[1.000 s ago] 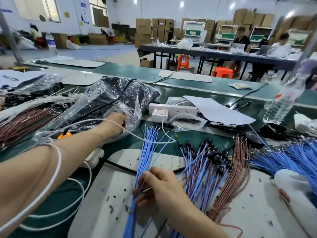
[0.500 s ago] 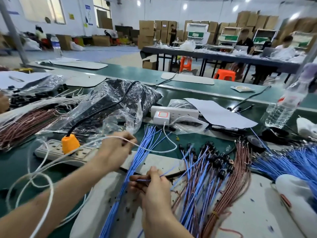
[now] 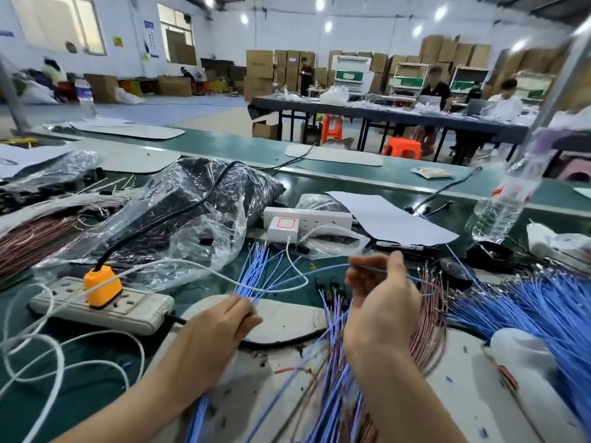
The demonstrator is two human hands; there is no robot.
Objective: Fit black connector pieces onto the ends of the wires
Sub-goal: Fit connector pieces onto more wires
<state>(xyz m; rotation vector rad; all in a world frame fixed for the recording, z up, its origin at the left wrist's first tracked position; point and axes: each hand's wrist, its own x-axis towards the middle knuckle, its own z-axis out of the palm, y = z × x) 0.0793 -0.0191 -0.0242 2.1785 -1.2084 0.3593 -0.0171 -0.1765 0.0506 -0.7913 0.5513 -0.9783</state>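
Pinching thin blue wire (image 3: 371,269), right hand (image 3: 380,302); left hand (image 3: 220,327) grips bundle (image 3: 259,270).

— What sort of place is this?
— A factory floor, an assembly workshop. Beyond the right hand (image 3: 380,302) runs a long green bench (image 3: 399,172); blue wires (image 3: 527,302) lie bundled just right of the hand, brown wires (image 3: 32,238) far to its left.
— Anything else?
— Yes: cartons (image 3: 454,49) stacked at the back wall, well past the hand, and workers (image 3: 435,91) seated at a dark table (image 3: 383,115).
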